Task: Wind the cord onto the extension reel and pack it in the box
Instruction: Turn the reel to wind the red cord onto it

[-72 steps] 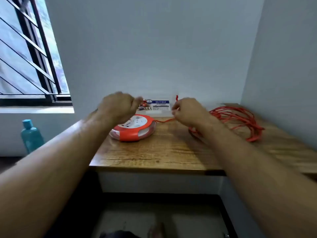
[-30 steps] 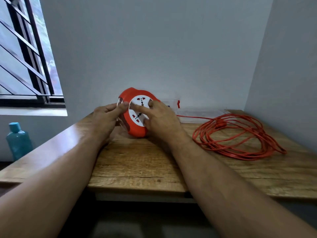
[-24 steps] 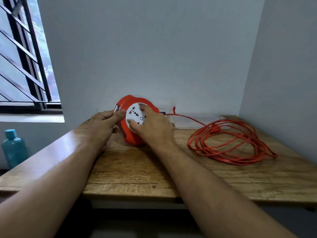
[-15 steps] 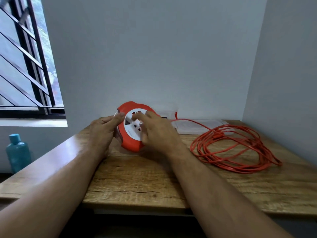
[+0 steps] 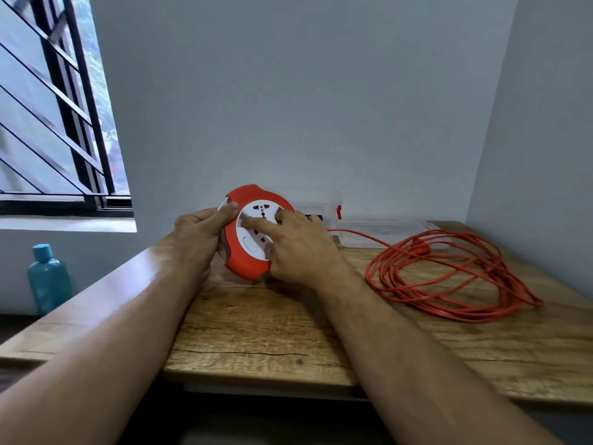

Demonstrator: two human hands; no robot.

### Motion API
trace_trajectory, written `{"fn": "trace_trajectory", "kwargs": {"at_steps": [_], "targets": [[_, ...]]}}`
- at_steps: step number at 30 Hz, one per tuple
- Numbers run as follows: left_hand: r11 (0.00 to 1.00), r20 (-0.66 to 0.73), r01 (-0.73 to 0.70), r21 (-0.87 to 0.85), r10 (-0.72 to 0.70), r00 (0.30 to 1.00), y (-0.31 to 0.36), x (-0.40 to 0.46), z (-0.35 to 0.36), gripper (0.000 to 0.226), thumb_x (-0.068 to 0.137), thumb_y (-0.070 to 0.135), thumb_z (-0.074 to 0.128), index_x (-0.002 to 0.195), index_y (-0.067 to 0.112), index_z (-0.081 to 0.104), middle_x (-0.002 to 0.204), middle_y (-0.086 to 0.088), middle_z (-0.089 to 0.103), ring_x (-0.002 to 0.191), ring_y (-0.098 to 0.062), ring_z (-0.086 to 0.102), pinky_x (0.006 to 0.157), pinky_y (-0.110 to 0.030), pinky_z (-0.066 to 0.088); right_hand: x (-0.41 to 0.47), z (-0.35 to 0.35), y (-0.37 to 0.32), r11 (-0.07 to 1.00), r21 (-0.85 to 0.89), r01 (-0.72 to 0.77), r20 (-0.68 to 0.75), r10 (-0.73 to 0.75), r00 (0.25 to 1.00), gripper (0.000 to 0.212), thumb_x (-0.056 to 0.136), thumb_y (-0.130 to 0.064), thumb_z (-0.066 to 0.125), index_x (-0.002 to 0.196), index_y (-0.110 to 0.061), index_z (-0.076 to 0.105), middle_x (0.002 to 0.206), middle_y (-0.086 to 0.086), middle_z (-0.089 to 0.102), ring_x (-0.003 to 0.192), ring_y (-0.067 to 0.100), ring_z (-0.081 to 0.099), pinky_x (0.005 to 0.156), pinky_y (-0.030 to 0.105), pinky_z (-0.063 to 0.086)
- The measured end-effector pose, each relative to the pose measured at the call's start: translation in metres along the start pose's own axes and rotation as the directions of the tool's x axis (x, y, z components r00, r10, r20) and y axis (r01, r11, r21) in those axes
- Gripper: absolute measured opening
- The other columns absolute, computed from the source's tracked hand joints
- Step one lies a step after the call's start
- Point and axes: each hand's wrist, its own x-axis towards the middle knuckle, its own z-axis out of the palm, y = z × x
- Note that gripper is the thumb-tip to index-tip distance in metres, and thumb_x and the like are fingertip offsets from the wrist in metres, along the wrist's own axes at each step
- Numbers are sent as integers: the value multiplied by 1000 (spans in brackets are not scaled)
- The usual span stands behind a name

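The round orange extension reel [image 5: 247, 261] with a white socket face stands on its edge on the wooden table [image 5: 288, 332], tilted toward me. My left hand [image 5: 199, 242] grips its left rim and back. My right hand [image 5: 298, 248] lies on the white face, fingers pressing on the sockets. Orange cord [image 5: 449, 274] lies in a loose heap of loops on the table to the right, one strand running back to the reel behind my right hand. A clear plastic box [image 5: 324, 207] with an orange latch stands behind the reel against the wall, mostly hidden.
A clear lid [image 5: 385, 231] lies flat by the wall behind the cord heap. A teal bottle [image 5: 48, 277] stands on the floor at the left below a barred window [image 5: 54, 123]. Grey walls close the table's back and right sides.
The reel lay flat on the table 2.4 s ago; both hands have since stood it on edge. Over the last second my right fingers have shifted across the white face, turning it.
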Motion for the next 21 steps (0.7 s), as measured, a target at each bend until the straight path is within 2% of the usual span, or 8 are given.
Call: {"fn": "trace_trajectory", "kwargs": {"at_steps": [6, 9, 11, 12, 14, 16, 18, 21], "targets": [[990, -29, -107, 91, 110, 994, -2, 2, 3, 32, 91, 22, 79, 60, 28, 81, 55, 10, 72, 48, -2, 65, 49, -14, 49, 5, 4, -10, 950, 208, -234, -199, 275, 941, 67, 70, -61, 64, 134, -45, 49, 119, -3, 68, 103, 22, 63, 81, 36, 52], [984, -54, -128, 123, 136, 989, -4, 2, 3, 15, 90, 27, 80, 75, 26, 83, 64, 7, 78, 57, -8, 73, 55, -20, 56, 12, 8, -19, 527, 702, -478, 68, 620, 782, 65, 68, -65, 67, 122, -31, 57, 106, -4, 71, 76, 12, 67, 63, 30, 55], [980, -67, -135, 145, 146, 987, -7, 2, 3, 11, 90, 33, 79, 83, 25, 83, 72, 6, 81, 67, -15, 79, 60, -25, 62, 14, 8, -17, 178, 847, -501, 292, 632, 718, 44, 84, -48, 65, 117, -20, 58, 82, 5, 75, 50, 12, 66, 46, 27, 52], [980, -69, -133, 149, 145, 987, -8, 2, 2, 12, 91, 34, 79, 84, 24, 82, 74, 6, 81, 70, -17, 80, 62, -26, 63, 12, 6, -15, 166, 859, -485, 294, 615, 732, 34, 90, -39, 61, 116, -18, 58, 76, 8, 74, 47, 13, 65, 45, 29, 54], [985, -69, -108, 137, 118, 991, -7, 3, 3, 17, 93, 33, 77, 83, 21, 82, 72, 5, 81, 70, -19, 79, 61, -25, 62, 7, 2, -10, 533, 754, -384, 20, 565, 825, 23, 93, -27, 57, 115, -22, 56, 83, 4, 72, 57, 18, 65, 50, 36, 55], [992, -48, -70, 105, 75, 996, -6, 4, 4, 22, 94, 32, 76, 79, 17, 81, 69, 1, 80, 67, -19, 78, 58, -25, 61, 1, -1, -5, 948, 300, -107, -321, 206, 924, 31, 88, -21, 59, 118, -29, 57, 95, 4, 66, 73, 26, 65, 56, 33, 50], [995, -6, -46, 93, 47, 999, -5, 6, 2, 22, 95, 30, 75, 79, 16, 81, 68, 0, 80, 65, -17, 78, 59, -24, 61, -2, -3, -3, 991, 77, 108, -282, -82, 956, 43, 86, -21, 64, 126, -33, 56, 116, 8, 58, 94, 30, 62, 65, 32, 47], [992, 52, -24, 122, 18, 998, 4, 17, -3, 19, 95, 27, 75, 82, 14, 81, 71, -2, 81, 65, -18, 78, 62, -27, 62, -3, -6, 4, 998, 35, 58, -94, -55, 994, 67, 82, -35, 73, 141, -43, 41, 136, 11, 44, 120, 30, 48, 87, 40, 47]]}}
